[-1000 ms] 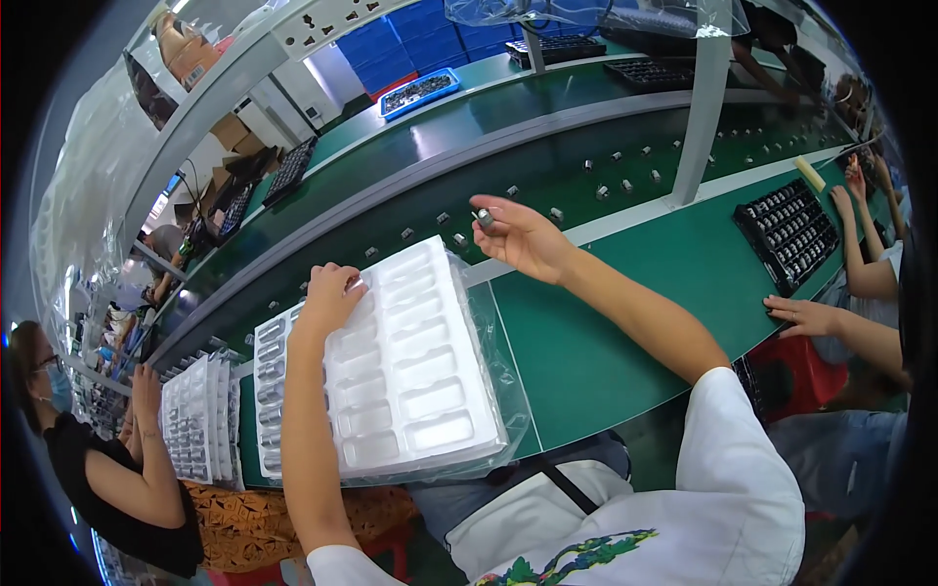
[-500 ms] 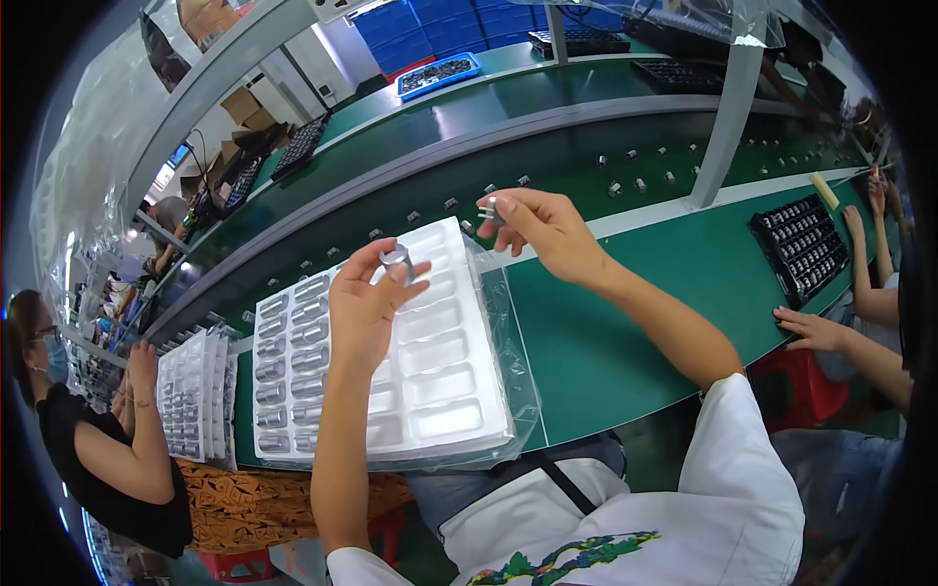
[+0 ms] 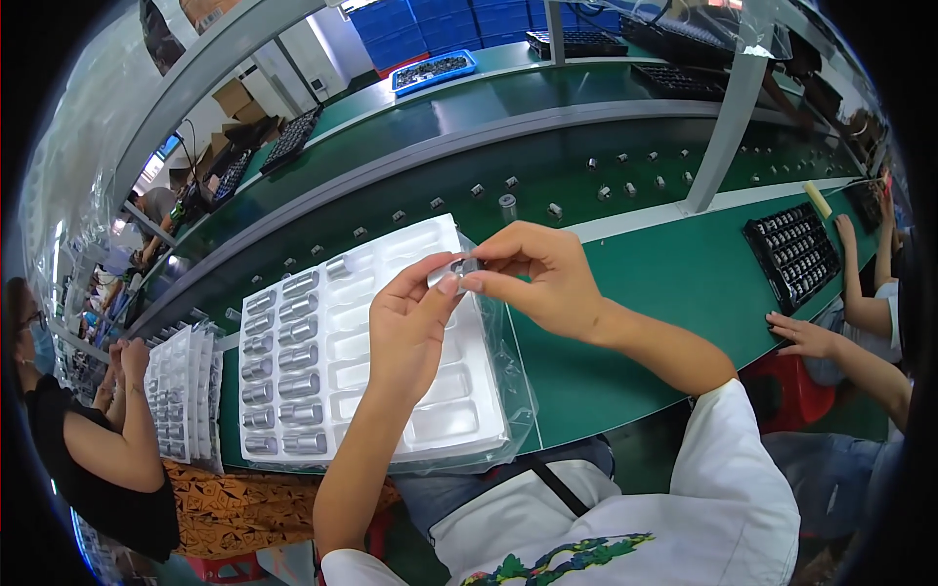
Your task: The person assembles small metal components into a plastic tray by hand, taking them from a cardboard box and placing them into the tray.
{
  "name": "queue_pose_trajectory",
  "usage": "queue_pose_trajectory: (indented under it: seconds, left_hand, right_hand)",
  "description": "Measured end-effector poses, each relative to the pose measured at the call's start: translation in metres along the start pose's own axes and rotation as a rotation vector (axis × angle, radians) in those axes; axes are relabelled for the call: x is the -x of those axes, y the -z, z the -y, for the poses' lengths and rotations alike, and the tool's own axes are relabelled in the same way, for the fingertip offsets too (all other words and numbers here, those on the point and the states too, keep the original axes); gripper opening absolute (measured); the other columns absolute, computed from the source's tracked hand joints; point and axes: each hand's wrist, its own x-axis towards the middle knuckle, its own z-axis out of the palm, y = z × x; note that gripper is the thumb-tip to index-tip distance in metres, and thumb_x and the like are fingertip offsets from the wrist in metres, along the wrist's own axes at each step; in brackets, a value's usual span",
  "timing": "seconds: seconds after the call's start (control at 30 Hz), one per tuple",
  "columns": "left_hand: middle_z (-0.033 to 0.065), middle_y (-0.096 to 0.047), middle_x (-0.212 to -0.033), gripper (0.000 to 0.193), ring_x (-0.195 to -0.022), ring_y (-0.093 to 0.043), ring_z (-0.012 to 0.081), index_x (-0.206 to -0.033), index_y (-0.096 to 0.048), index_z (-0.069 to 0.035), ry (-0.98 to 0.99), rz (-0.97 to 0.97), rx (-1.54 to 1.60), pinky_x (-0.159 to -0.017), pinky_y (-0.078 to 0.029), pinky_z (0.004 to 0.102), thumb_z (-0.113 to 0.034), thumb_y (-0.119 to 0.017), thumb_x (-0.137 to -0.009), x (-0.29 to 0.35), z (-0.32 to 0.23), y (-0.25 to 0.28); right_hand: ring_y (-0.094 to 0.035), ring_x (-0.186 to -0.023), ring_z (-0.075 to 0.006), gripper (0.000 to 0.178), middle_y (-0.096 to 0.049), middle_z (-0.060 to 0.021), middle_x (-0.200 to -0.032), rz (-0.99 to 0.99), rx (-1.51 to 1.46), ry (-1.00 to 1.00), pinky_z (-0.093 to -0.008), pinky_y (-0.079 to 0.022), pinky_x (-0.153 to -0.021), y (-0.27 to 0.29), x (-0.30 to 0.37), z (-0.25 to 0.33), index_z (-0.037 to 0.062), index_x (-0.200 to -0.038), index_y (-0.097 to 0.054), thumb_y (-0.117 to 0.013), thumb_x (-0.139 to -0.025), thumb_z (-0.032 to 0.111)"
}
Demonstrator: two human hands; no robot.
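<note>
In front of my chest my two hands meet over the white moulded tray (image 3: 437, 422). Thumb and fingers of my left hand (image 3: 403, 327) are closed round a short silver metal cylinder (image 3: 447, 276). My right hand (image 3: 547, 283) pinches at the cylinder's end; the small metal part between its fingertips is mostly hidden. Two columns at the tray's left hold similar cylinders (image 3: 299, 358) lying on their sides, and one more cylinder (image 3: 338, 267) lies at the top of the third column. Bare pockets show farther right. Clear plastic film (image 3: 523, 405) sticks out from under the tray.
Behind the tray runs a green conveyor belt (image 3: 430, 176) with small metal parts and an upright cylinder (image 3: 507, 207). A metal post (image 3: 725, 132) rises at right. A black tray of parts (image 3: 793, 251) lies near a co-worker's hand (image 3: 803, 335). Another person (image 3: 107, 449) works at left beside stacked white trays (image 3: 176, 391).
My hands were apart and have come together. The cylinder in my left hand moved right, and my right hand brought its small pronged part down and left to it.
</note>
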Motion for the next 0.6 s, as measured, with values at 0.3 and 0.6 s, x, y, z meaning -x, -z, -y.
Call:
queue_pose_trajectory:
  seconds: [0.3, 0.6]
  left_hand:
    - [0.0185, -0.062, -0.127, 0.029, -0.112, -0.064, 0.0211, -0.124, -0.058, 0.007, 0.026, 0.002, 0.113, -0.101, -0.051, 0.0331, 0.001, -0.057, -0.096, 0.003, -0.001, -0.001]
    - [0.0193, -0.063, -0.126, 0.029, -0.112, -0.064, 0.0220, -0.123, -0.059, 0.007, 0.075, 0.095, -0.040, -0.101, -0.052, 0.0341, 0.001, -0.060, -0.094, 0.008, -0.003, 0.020]
  right_hand:
    - [-0.070, -0.086, -0.0247, 0.031, -0.070, -0.0156, -0.100, 0.060, 0.381, 0.416, -0.0291, -0.056, -0.073, 0.002, -0.001, 0.004, -0.0013, -0.108, -0.070, -0.081, -0.079, 0.005]
    - [-0.070, -0.087, -0.0235, 0.029, -0.070, -0.0137, -0.100, 0.244, 0.213, -0.007, -0.0291, -0.056, -0.073, 0.012, -0.003, 0.020, -0.0001, -0.108, -0.071, -0.078, -0.080, 0.004]
